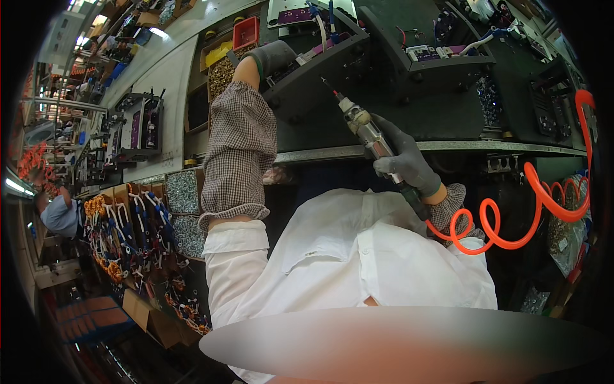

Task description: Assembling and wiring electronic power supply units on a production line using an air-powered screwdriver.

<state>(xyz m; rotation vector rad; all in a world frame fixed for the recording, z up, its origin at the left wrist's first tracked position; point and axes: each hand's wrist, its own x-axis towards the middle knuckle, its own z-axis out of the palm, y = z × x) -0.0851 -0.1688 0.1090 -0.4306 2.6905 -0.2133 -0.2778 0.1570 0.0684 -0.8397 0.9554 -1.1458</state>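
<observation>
My right hand [401, 157], in a grey glove, is closed around a silver pneumatic screwdriver [364, 128] whose thin bit points up and left toward a black fixture block [320, 70]. An orange coiled air hose [511, 224] trails from the tool's lower end to the right. My left hand [272, 56], also in a grey glove with a checked sleeve cover behind it, reaches forward and rests on the left end of that black fixture block, near a tray of small brass parts [220, 73]. What the left fingers hold is hidden.
A second black fixture [441, 67] carrying a purple circuit board stands at the right. Bins of screws [182, 191] and bundles of blue and orange wire harnesses [121, 230] lie at my left. A red bin [245, 32] sits beyond. Another person [61, 214] works far left.
</observation>
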